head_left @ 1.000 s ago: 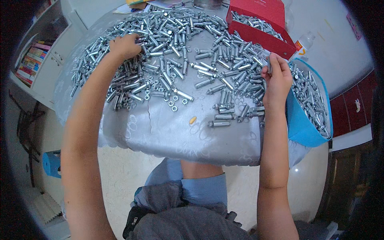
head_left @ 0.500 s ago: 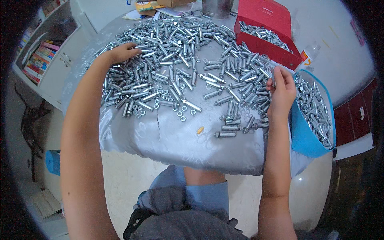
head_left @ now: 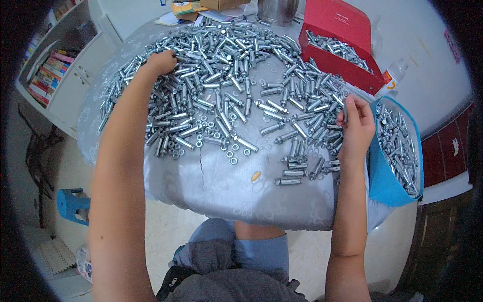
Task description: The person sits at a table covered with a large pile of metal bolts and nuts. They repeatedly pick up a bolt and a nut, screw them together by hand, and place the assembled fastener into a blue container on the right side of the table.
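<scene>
I note a red rectangular box [head_left: 338, 40], lid raised, at the far right of the table [head_left: 221, 186]. A cardboard carton [head_left: 221, 4] and a yellow-orange packet [head_left: 185, 8] sit at the table's far edge. A clear bottle with an orange label [head_left: 392, 78] stands just right of the red box.

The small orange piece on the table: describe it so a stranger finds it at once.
Start at the round silver table heaped with metal bolts. Near its front edge, on bare cloth, lies the small orange piece, the only non-metal, coloured bit there.
</scene>
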Available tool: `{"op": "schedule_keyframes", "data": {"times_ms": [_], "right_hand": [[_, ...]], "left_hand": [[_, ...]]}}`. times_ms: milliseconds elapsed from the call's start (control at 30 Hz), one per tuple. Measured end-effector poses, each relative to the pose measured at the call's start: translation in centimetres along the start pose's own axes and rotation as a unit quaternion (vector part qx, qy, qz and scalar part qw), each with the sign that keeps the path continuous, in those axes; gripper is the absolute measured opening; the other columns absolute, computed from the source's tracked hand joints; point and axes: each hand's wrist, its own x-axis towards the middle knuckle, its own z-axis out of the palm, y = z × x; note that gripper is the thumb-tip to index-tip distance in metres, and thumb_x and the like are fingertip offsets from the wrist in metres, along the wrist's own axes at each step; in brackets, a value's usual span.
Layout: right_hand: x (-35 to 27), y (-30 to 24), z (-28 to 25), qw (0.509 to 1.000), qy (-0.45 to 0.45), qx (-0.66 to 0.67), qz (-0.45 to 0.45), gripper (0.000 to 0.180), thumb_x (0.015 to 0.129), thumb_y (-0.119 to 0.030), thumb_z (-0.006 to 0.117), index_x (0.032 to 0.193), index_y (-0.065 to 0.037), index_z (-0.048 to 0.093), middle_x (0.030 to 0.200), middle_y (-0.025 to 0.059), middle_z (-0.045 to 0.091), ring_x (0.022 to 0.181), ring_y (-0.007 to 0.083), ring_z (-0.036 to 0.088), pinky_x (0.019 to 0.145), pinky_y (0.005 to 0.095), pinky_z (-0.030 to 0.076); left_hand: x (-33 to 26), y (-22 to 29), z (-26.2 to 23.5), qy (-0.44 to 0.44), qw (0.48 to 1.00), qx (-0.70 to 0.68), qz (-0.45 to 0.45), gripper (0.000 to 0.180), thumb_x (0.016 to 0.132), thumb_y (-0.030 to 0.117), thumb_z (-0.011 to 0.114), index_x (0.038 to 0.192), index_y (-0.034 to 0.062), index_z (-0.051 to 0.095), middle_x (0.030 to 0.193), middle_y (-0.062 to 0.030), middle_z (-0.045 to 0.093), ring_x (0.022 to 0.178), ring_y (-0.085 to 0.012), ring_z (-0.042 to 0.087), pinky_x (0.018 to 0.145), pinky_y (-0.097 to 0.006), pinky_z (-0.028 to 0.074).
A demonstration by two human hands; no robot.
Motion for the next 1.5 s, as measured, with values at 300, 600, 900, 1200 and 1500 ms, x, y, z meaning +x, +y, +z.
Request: {"op": "schedule_keyframes", "data": {"times_ms": [300,600,900,1200,1500], "right_hand": [[-0.2,0.2,0.3,1.000,-0.018,-0.005,-0.025,0.012,0.081,-0.011,0.058,0.088,-0.001,0.056,0.070,0.0013,0.053,0.053,0.0060,0.047,0.045,0.0172,0.035],[-0.2,-0.1,0.4,0.999,-0.015,-0.021,-0.019,0.011,0.081,-0.010,0.057,0.086,-0.001,0.056,0.067,0.0004,0.051,0.051,0.0058,0.046,0.045,0.0174,0.035],[-0.4,-0.2,0.8,0.998,-0.039,-0.044,0.014,0.011,0.081,-0.009,0.057,0.088,-0.001,0.054,0.065,0.0006,0.051,0.052,0.0057,0.046,0.047,0.0168,0.032],[-0.6,0.1,1.1,0.998,-0.045,-0.041,0.030,0.011,0.081,-0.009,0.057,0.088,-0.001,0.054,0.066,0.0005,0.051,0.052,0.0055,0.046,0.046,0.0170,0.034],[-0.6,-0.2,1.1,0.999,-0.033,-0.019,0.020,0.011,0.081,-0.008,0.057,0.089,-0.001,0.054,0.069,0.0005,0.052,0.052,0.0051,0.046,0.046,0.0165,0.034]], "left_hand": [[2.6,-0.6,0.8,0.028,0.994,-0.093,-0.042,0.040,0.075,0.013,0.047,0.115,0.0108,0.047,0.118,-0.0135,0.049,0.109,-0.0299,0.047,0.091,-0.037,0.037],[3.4,0.3,-0.4,0.261,0.965,0.011,-0.015,0.031,0.075,0.027,0.054,0.093,0.0018,0.055,0.098,-0.0194,0.057,0.091,-0.0333,0.055,0.078,-0.041,0.043],[8.6,0.8,-1.7,-0.010,0.991,-0.026,-0.129,0.053,0.070,0.038,0.054,0.109,0.0017,0.054,0.112,-0.0168,0.053,0.103,-0.0304,0.052,0.089,-0.037,0.039],[10.7,-0.3,0.5,0.027,0.991,-0.024,-0.132,0.061,0.069,0.042,0.059,0.110,-0.0018,0.050,0.114,-0.0206,0.051,0.104,-0.0324,0.050,0.089,-0.037,0.039],[10.9,-0.6,1.6,0.106,0.992,-0.045,-0.060,0.054,0.076,0.025,0.049,0.126,0.0144,0.033,0.110,-0.0158,0.054,0.102,-0.0301,0.052,0.084,-0.045,0.040]]}}
